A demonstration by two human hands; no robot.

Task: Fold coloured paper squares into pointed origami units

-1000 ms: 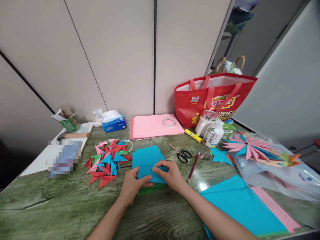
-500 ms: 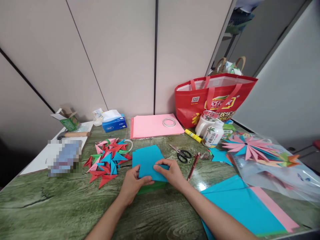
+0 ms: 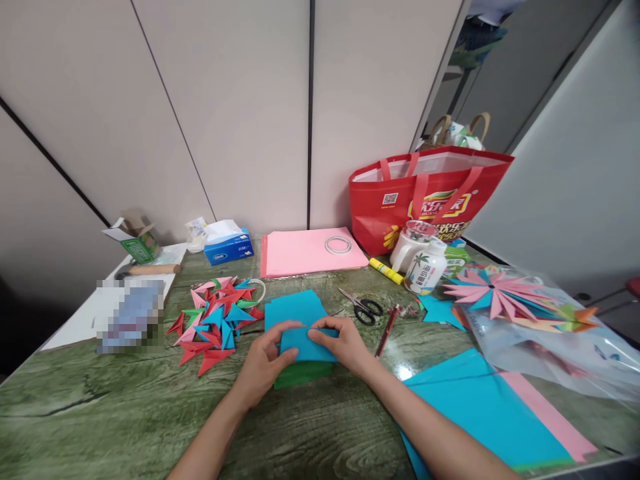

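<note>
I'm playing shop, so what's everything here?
held sheet: one, blue, centre
small sheets: several, blue and green, beneath
folded pieces: many, multicoloured, left
rings: two, whitish, back and left
tissue box: one, blue, back left
carton: one, green, far left
hammer: one, brown-handled, far left
pink sheets: stack, pink, back centre
scissors: one, black-handled, centre
pen: one, red, right of scissors
glue stick: one, yellow, beside bottle
bottle: one, white, right
jug: one, white, behind bottle
bag: one, red, back right
basket: one, brown, behind bag
big sheets: several, blue and pink, right
paper flower: one, pink and blue, right
clear bag: one, transparent, right
table: one, green, underneath
left hand, right hand: one each, on held sheet
</note>
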